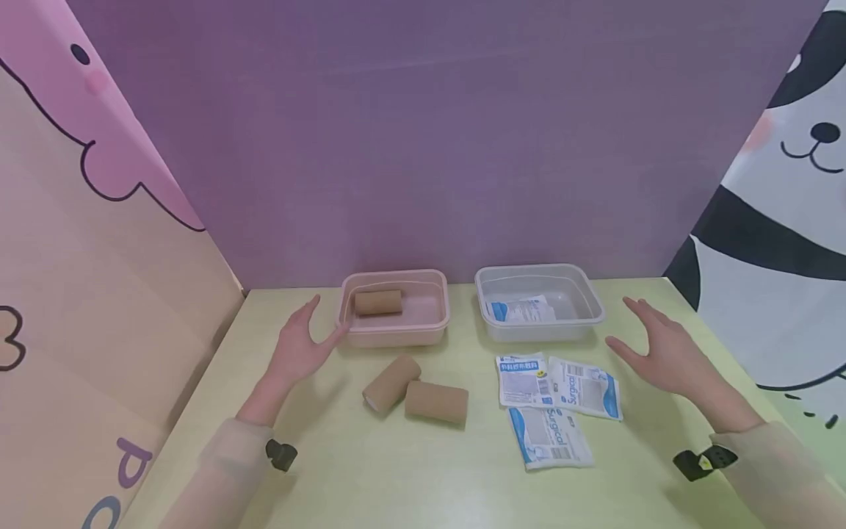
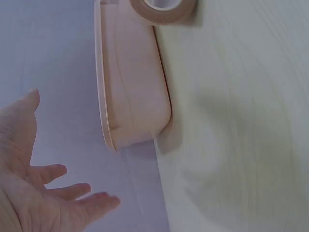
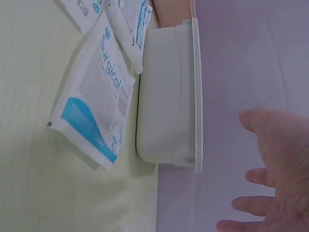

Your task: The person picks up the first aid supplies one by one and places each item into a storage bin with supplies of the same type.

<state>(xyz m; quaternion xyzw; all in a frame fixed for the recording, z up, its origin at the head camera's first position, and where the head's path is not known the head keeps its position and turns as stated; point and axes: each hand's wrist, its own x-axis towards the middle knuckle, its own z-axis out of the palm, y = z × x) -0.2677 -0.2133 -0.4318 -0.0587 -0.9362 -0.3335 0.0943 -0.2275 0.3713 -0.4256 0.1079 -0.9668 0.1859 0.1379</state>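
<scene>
My left hand (image 1: 300, 347), holding nothing, hovers left of a pink plastic tub (image 1: 396, 338), fingers spread; its thumb tip overlaps the tub's rim in the head view. A brown roll, like bandage tape (image 1: 378, 303), lies inside that tub. Two more such rolls (image 1: 393, 383) lie in front of it, one angled against the other; the left wrist view shows a white core in a roll (image 2: 164, 4). To the right of a grey-white tub (image 1: 542, 333), my right hand (image 1: 667, 356) is raised with spread fingers and nothing in it. Three "Surgical" packets (image 1: 551, 438) lie before this tub, another packet (image 1: 529, 310) inside.
Both tubs stand side by side at the back of a pale wood-grain table (image 1: 370, 477). Behind rises a purple panel (image 1: 449, 147). Cartoon-printed panels flank the table, a pink and beige one (image 1: 99, 242) at left, a panda one (image 1: 780, 294) at right.
</scene>
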